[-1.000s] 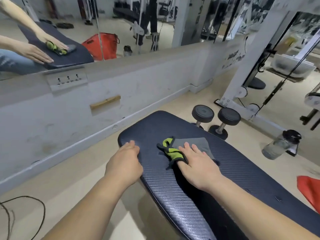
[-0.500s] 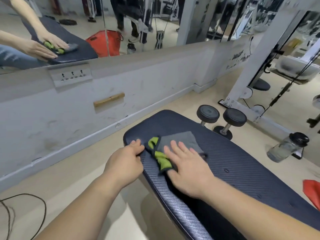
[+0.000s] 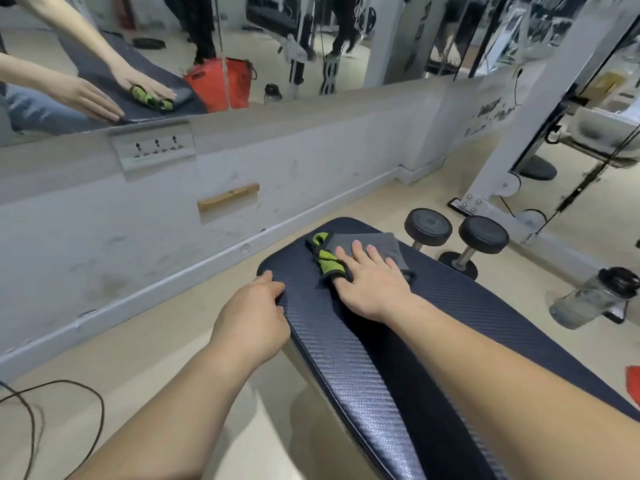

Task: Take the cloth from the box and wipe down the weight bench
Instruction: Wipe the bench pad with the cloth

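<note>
Head view: right hand [image 3: 370, 282] presses flat, fingers spread, on the cloth [image 3: 360, 249].
Its palm hides the cloth's near edge; left hand [image 3: 254, 315] curls over the weight bench [image 3: 346, 341] edge beside it.

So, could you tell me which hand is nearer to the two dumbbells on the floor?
Right. The right hand presses the cloth near the bench's far end, close to the dumbbells; the left hand grips the bench's opposite edge.

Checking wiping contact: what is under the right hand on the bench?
The grey and green cloth lies flat under the right hand, on the weight bench near its far end. The bench surface beneath the cloth and palm is covered.
</note>
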Tool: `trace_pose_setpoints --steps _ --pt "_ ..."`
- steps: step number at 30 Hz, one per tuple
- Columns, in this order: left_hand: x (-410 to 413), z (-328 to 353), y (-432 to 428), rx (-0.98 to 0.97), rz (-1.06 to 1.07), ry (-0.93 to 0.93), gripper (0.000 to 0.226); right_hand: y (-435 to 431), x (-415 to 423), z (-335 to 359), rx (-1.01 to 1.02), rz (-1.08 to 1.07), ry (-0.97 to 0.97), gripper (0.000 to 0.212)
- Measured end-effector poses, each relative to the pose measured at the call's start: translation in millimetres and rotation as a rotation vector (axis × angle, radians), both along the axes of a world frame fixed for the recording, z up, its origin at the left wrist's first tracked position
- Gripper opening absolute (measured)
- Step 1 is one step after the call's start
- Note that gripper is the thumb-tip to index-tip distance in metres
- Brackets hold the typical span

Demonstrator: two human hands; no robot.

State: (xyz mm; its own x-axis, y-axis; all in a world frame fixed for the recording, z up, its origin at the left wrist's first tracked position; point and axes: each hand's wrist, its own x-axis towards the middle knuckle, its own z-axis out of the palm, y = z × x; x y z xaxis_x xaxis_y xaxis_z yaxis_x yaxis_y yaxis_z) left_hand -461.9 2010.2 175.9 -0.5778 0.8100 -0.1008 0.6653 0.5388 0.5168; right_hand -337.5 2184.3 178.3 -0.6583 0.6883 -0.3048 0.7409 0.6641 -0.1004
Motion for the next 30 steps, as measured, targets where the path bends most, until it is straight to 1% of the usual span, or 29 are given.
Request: trace_pose_setpoints --steps 2,4,5,8,10,11,12,14,16,18,21,24,26,28,29,30 --pt "-3.7 1.6 -1.9 0.008 0.001 -0.031 0.039 -27.0 13.0 3.9 0.009 0.086 -0.012 0.068" --pt "-6.5 4.3 -3.0 0.030 0.023 -0.077 0.049 -57.7 38.5 10.7 0.001 0.221 -0.024 0.074" --pt "-7.3 4.9 -2.3 0.033 0.032 -0.077 0.048 -70.0 51.9 15.7 -0.023 0.280 -0.028 0.078" --pt "-0.7 7.9 5.7 -0.019 0.031 0.014 0.025 -75.3 76.8 29.1 -0.099 0.395 -0.079 0.078" --pt "3.5 9.3 10.8 -0.047 0.026 0.084 0.011 -50.8 66.2 33.2 -0.121 0.402 -0.088 0.087" --pt "4.8 8.6 12.5 -0.035 0.024 0.120 0.016 -32.7 53.8 30.6 -0.115 0.379 -0.075 0.089" --pt "5.7 7.5 13.5 -0.030 0.022 0.141 0.021 -13.7 39.3 25.7 -0.089 0.336 -0.055 0.086" --pt "7.7 6.1 13.7 -0.006 0.022 0.142 0.025 19.1 10.2 10.9 -0.010 0.191 -0.009 0.070" --pt "8.9 4.8 13.2 0.007 0.016 0.132 0.019 33.8 -12.0 -3.5 0.031 0.055 0.024 0.066" --pt "8.8 3.5 12.7 0.012 0.002 0.132 0.012 30.4 -22.1 -10.6 0.052 0.007 0.024 0.066" --pt "7.3 0.3 12.3 0.002 -0.024 0.122 0.010 -2.5 -4.3 -1.4 0.055 0.126 0.002 0.068" --pt "6.7 -3.1 12.1 -0.005 -0.035 0.107 0.013 -59.8 50.2 18.0 0.016 0.295 -0.041 0.081" --pt "10.4 -4.7 14.0 -0.014 -0.046 0.095 0.017 -87.5 90.8 26.2 -0.051 0.378 -0.064 0.077" --pt "15.4 -8.1 16.6 -0.008 -0.077 0.090 0.021 -79.3 110.8 29.3 -0.050 0.433 -0.103 0.081" --pt "19.8 -7.9 17.8 -0.001 -0.102 0.085 0.019 -64.0 111.8 26.8 -0.028 0.430 -0.096 0.082" --pt "25.8 -7.4 18.8 -0.001 -0.134 0.077 0.015 -45.9 109.8 23.0 -0.010 0.381 -0.075 0.078"
